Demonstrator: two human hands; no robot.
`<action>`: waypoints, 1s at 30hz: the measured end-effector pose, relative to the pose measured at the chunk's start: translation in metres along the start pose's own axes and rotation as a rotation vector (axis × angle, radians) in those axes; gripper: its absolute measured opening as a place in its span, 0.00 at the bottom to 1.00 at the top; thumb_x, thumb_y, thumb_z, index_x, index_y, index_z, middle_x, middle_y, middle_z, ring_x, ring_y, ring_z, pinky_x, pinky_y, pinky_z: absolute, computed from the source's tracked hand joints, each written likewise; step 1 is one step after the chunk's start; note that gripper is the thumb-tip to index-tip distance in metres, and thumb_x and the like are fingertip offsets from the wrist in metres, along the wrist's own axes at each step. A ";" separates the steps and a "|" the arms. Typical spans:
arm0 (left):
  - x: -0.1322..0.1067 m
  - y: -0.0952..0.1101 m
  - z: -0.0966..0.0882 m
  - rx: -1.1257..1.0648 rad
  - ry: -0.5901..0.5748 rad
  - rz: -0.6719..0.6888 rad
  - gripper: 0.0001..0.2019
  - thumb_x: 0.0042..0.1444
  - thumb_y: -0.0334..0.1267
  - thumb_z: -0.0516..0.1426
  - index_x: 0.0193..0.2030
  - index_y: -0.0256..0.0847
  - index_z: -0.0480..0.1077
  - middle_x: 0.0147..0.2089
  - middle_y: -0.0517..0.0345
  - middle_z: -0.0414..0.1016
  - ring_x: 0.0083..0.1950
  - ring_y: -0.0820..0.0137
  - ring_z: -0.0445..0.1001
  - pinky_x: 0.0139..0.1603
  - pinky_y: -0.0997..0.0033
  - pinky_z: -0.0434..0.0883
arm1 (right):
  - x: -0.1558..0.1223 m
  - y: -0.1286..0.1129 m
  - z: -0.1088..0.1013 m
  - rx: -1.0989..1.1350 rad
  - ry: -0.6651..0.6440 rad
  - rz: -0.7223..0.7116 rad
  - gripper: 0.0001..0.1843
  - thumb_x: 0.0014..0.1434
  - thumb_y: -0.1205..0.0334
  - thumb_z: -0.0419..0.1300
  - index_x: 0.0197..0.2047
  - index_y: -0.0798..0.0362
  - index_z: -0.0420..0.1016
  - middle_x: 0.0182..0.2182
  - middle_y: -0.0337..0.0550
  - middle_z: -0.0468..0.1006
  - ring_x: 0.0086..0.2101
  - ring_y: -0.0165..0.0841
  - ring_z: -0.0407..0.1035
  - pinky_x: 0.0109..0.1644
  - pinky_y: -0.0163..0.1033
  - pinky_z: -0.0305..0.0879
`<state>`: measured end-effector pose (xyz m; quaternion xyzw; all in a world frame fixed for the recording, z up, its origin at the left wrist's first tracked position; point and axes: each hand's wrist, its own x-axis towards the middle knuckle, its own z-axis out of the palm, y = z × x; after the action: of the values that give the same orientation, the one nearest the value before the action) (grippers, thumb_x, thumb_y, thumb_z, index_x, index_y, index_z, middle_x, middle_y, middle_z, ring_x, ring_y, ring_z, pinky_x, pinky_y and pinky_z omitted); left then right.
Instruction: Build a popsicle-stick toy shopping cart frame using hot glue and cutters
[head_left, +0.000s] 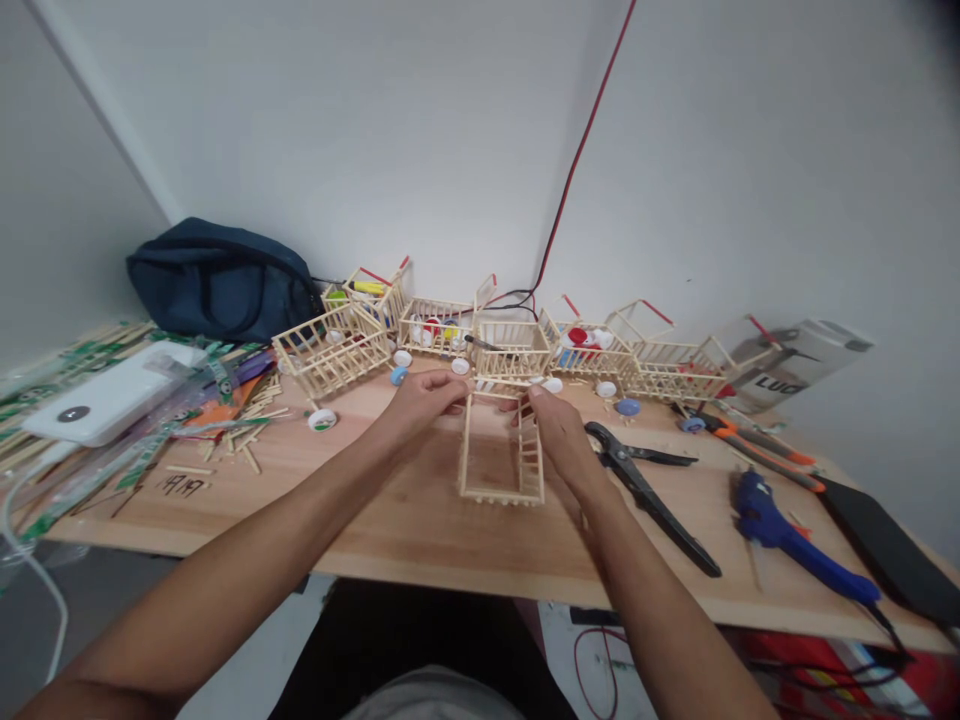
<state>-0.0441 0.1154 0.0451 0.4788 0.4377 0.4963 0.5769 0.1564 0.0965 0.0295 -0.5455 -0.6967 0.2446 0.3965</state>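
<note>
Left hand and right hand both have fingers clamped on the far end of a pale, hollow stick frame, slatted along its right side, at mid-tabletop; fingertips partly hidden, exact contact unclear. Just beyond, bottle caps and a row of stick carts crowd the back, contents half-blocked by slats. Black pliers and blue glue gun right, white device and loose sticks left.
</note>
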 end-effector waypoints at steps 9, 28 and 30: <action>0.000 0.000 -0.001 0.012 -0.006 -0.005 0.11 0.40 0.43 0.65 0.25 0.36 0.75 0.28 0.59 0.72 0.32 0.73 0.69 0.41 0.71 0.68 | -0.001 -0.001 -0.001 -0.004 -0.003 0.008 0.28 0.68 0.49 0.39 0.33 0.51 0.76 0.30 0.44 0.79 0.37 0.37 0.71 0.45 0.39 0.62; 0.000 -0.002 -0.002 -0.004 -0.025 -0.011 0.11 0.41 0.43 0.64 0.26 0.36 0.75 0.28 0.58 0.73 0.33 0.73 0.71 0.42 0.70 0.68 | -0.003 -0.003 -0.001 0.012 -0.009 0.008 0.30 0.68 0.46 0.39 0.35 0.52 0.77 0.31 0.45 0.78 0.37 0.37 0.70 0.44 0.39 0.60; 0.000 -0.003 -0.002 -0.002 -0.033 -0.005 0.11 0.41 0.43 0.64 0.26 0.36 0.75 0.28 0.59 0.73 0.33 0.73 0.70 0.42 0.70 0.68 | -0.003 -0.003 -0.001 0.003 -0.013 0.024 0.30 0.68 0.45 0.39 0.35 0.52 0.77 0.30 0.45 0.78 0.36 0.38 0.71 0.44 0.40 0.61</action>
<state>-0.0459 0.1160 0.0413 0.4852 0.4289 0.4876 0.5856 0.1556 0.0926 0.0309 -0.5514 -0.6924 0.2542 0.3898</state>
